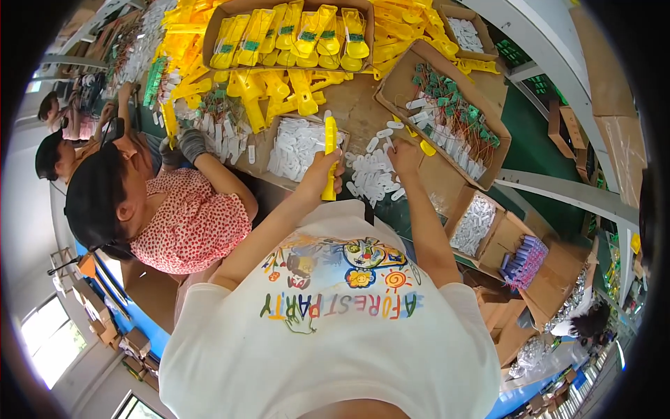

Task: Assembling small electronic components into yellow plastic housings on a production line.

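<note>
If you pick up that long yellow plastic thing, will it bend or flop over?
Probably not. The yellow plastic piece stands straight up from the left hand without drooping, so it looks stiff. One hand grips only its lower end, so it seems light. Its smooth surface might be slightly slippery.

Single head-worn fisheye view, looking steeply down from above the wearer's chest onto the desk (363, 105) in the upper half of the frame; close range, edges bent and darkened toward the rim.

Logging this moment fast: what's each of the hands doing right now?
Left hand: closed around a yellow plastic piece.
Right hand: on the small white parts; grip cannot be told.
</note>
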`<state>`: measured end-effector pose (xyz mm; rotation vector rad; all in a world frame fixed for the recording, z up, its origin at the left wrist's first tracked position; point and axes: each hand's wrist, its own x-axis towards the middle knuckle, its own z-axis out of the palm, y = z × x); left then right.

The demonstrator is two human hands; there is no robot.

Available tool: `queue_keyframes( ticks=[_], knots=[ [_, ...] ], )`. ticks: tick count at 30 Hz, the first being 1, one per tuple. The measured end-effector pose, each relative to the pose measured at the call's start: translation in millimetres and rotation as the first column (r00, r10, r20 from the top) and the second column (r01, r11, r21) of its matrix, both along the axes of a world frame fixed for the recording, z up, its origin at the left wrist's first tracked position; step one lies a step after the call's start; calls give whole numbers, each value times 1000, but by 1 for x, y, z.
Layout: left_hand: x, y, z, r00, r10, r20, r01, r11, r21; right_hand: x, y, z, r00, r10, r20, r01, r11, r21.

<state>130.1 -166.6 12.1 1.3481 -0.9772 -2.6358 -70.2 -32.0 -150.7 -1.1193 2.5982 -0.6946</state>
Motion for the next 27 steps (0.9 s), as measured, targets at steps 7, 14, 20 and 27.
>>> queue_keyframes(
  ticks=[7, 14, 20, 27],
  knots=[
    [-12, 12, -14, 996, 37, -80, -57, 963, -262, 58, -12, 109, 968, 82, 238, -14, 961, -276],
    [-21, 16, 9, 966, -1, -260, -90, 936, -340, 73, -6, 192, 687, 224, 691, 173, 873, -455],
    [-28, 21, 15, 968, -92, -232, 3, 934, -358, 57, 0, 166, 513, 293, 807, 66, 924, -377],
    [-31, 15, 11, 956, 46, -288, -27, 997, 69, 82, -22, 180, 608, 262, 749, 261, 825, -500]
  ],
)
